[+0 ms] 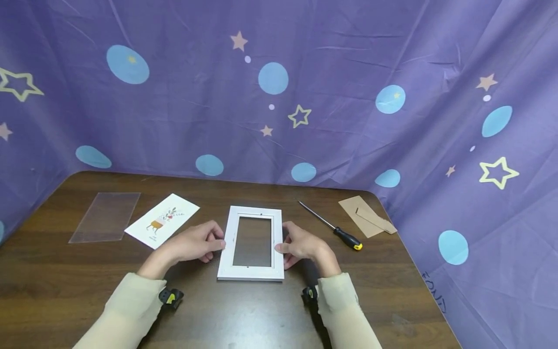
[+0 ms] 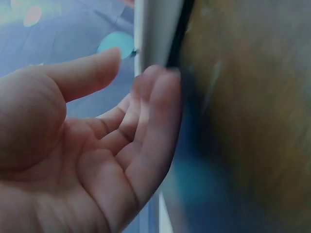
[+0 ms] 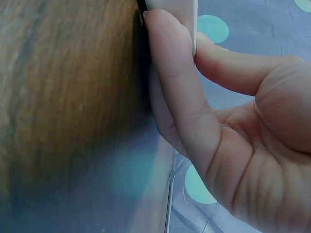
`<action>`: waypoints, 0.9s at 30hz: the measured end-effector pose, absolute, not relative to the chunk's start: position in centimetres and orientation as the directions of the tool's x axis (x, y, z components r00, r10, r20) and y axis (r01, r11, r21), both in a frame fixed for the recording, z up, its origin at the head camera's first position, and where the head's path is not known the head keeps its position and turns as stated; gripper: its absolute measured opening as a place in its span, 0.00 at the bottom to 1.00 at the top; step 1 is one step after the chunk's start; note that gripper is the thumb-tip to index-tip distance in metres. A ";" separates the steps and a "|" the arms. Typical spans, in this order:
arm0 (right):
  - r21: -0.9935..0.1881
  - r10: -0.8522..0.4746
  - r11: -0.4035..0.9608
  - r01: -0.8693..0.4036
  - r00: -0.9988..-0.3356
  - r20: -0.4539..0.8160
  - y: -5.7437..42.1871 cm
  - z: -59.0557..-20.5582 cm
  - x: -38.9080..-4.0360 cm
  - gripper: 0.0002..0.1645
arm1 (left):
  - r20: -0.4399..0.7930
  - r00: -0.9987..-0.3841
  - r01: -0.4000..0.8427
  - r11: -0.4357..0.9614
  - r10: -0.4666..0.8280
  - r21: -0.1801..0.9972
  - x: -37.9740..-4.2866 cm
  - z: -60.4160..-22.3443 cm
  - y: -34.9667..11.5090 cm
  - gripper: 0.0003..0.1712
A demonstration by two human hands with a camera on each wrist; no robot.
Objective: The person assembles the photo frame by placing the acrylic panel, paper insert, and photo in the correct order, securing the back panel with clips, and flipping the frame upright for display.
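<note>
A white rectangular picture frame [image 1: 250,273] lies on the table between both hands, its window showing bare wood. My right hand [image 1: 301,245] pinches its right border, the thumb on the top face and the fingers along the side; the right wrist view shows this grip on the frame [image 3: 187,9]. At the left border is my left hand [image 1: 194,242], fingertips against the side edge. In the left wrist view the left thumb [image 2: 92,73] stands a little away from the frame [image 2: 154,34], and the fingers are loosely bent and blurred.
Left of the frame lie a white card with a printed plant [image 1: 161,220] and a clear sheet [image 1: 106,218]. To the right are a black and yellow screwdriver [image 1: 346,237] and a brown backing board [image 1: 359,220] with a small stand. Purple patterned cloth [image 1: 340,135] hangs behind the table.
</note>
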State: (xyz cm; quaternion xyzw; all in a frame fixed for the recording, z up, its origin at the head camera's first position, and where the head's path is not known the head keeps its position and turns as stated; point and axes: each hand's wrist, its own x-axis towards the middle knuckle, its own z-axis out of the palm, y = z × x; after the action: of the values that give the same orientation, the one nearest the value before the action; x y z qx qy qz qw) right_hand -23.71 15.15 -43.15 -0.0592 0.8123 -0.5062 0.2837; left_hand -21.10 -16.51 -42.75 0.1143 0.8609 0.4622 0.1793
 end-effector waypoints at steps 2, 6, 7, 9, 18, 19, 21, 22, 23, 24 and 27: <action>-0.857 -0.384 0.481 0.188 -0.833 -0.398 15.2 -43.1 -23.8 0.44 | -0.145 -0.927 0.085 0.569 0.347 0.818 -21.6 -42.1 -17.6 0.21; -0.856 -0.385 0.481 0.188 -0.832 -0.399 15.3 -43.2 -23.9 0.45 | -0.011 -0.963 0.170 0.643 0.268 0.747 -22.4 -41.0 -20.7 0.26; -0.855 -0.385 0.484 0.187 -0.832 -0.400 15.3 -43.2 -23.9 0.45 | 0.019 -0.971 0.177 0.667 0.237 0.724 -22.5 -40.8 -21.6 0.28; -0.852 -0.383 0.489 0.184 -0.832 -0.400 15.3 -43.2 -23.9 0.45 | 0.056 -0.984 0.161 0.715 0.169 0.680 -22.7 -40.5 -23.7 0.31; -0.857 -0.390 0.483 0.178 -0.833 -0.393 15.1 -43.1 -23.9 0.44 | 0.034 -0.995 -0.061 0.826 -0.097 0.561 -22.2 -41.2 -32.5 0.50; -0.856 -0.389 0.485 0.178 -0.833 -0.393 15.0 -43.1 -23.9 0.44 | 0.009 -0.994 -0.083 0.831 -0.105 0.550 -22.0 -41.3 -33.1 0.52; -0.852 -0.384 0.493 0.174 -0.835 -0.393 15.1 -43.0 -23.8 0.45 | -0.038 -0.993 -0.111 0.836 -0.108 0.538 -21.8 -41.5 -34.2 0.56; -0.852 -0.384 0.494 0.173 -0.836 -0.393 15.1 -43.0 -23.8 0.45 | -0.058 -0.993 -0.121 0.839 -0.106 0.531 -21.7 -41.6 -34.6 0.58; -0.852 -0.384 0.495 0.172 -0.836 -0.392 15.1 -43.0 -23.8 0.46 | -0.072 -0.992 -0.123 0.843 -0.101 0.523 -21.6 -41.8 -34.9 0.59; -0.851 -0.383 0.496 0.173 -0.836 -0.393 15.1 -42.9 -23.8 0.46 | -0.089 -0.992 -0.125 0.846 -0.092 0.518 -21.5 -41.9 -35.3 0.61; -0.856 -0.387 0.487 0.176 -0.834 -0.392 15.1 -42.9 -23.7 0.46 | -0.125 -0.989 -0.134 0.861 -0.083 0.490 -21.3 -42.3 -36.1 0.65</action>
State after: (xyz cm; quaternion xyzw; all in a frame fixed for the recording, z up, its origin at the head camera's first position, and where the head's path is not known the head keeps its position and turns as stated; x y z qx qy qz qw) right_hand -23.75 15.06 -42.93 -0.0647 0.8153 -0.5025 0.2803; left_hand -21.27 -36.11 -42.33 -0.0565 0.9635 0.2571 0.0496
